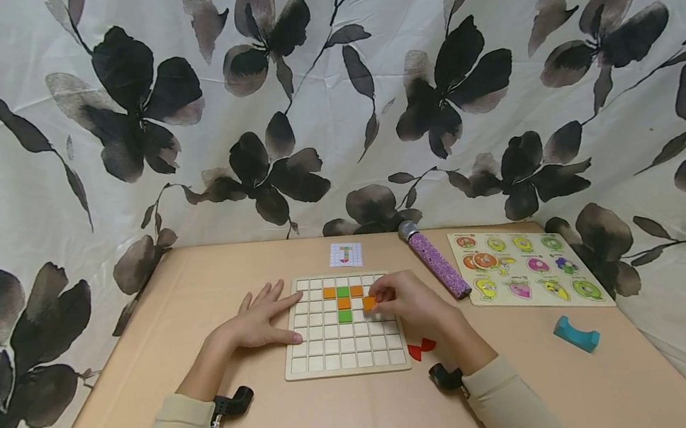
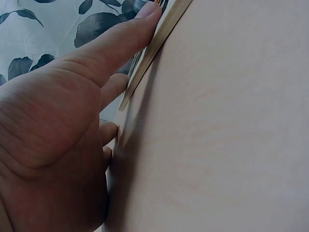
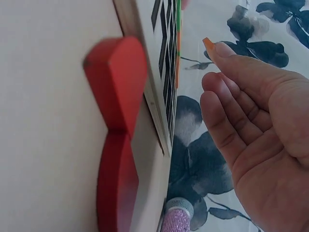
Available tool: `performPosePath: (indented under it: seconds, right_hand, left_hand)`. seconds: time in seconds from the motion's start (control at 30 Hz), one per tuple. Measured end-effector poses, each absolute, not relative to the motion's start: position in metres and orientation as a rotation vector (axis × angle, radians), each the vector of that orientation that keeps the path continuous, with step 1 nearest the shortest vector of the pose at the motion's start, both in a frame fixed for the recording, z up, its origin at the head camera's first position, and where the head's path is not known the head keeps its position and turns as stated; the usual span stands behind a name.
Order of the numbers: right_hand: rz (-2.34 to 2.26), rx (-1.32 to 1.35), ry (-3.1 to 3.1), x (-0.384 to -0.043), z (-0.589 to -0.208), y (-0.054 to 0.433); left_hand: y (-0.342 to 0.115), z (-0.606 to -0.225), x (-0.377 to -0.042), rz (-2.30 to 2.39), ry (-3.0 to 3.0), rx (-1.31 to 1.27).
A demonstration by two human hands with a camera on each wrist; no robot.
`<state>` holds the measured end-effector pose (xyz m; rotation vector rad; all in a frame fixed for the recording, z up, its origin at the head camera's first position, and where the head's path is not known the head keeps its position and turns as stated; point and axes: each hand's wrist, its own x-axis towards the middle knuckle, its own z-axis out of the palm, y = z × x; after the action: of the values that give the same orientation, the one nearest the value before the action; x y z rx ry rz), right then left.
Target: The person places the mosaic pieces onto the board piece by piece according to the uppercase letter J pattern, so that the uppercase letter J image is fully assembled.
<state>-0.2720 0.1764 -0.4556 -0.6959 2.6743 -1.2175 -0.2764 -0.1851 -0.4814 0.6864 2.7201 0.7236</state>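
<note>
A pale grid board (image 1: 311, 374) lies on the table, with several orange and green square tiles (image 1: 344, 304) set in a T-like pattern in its upper part. My left hand (image 1: 260, 323) rests at the board's left side, fingers spread; in the left wrist view its thumb (image 2: 137, 29) touches the board's edge (image 2: 154, 48). Over the board's right part, my right hand (image 1: 411, 298) pinches an orange square tile (image 1: 368, 303). The right wrist view shows that tile (image 3: 208, 44) at the thumb tip, held clear of the board.
Two red wedge-like blocks (image 1: 414, 352) lie by the board's lower right corner. Behind the board is a small patterned card (image 1: 346, 255). To the right are a glittery purple microphone (image 1: 434, 260), a fruit picture board (image 1: 505, 281) and a curved blue block (image 1: 576, 335).
</note>
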Motion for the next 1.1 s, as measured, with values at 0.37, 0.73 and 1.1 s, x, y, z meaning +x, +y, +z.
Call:
performPosePath:
  seconds: [0.37, 0.73, 1.1]
  right_hand:
    - [-1.111, -0.797, 2.698, -0.271, -0.456, 0.162]
    - [-1.082, -0.887, 2.694, -0.27, -0.457, 0.152]
    - [-1.104, -0.806, 2.634, -0.263, -0.461, 0.14]
  left_hand:
    - [-0.185, -0.481, -0.277, 0.724, 2.718, 0.683]
    - [-0.184, -0.48, -0.276, 0.729, 2.718, 0.688]
    - [-0.184, -0.478, -0.275, 0.738, 2.716, 0.685]
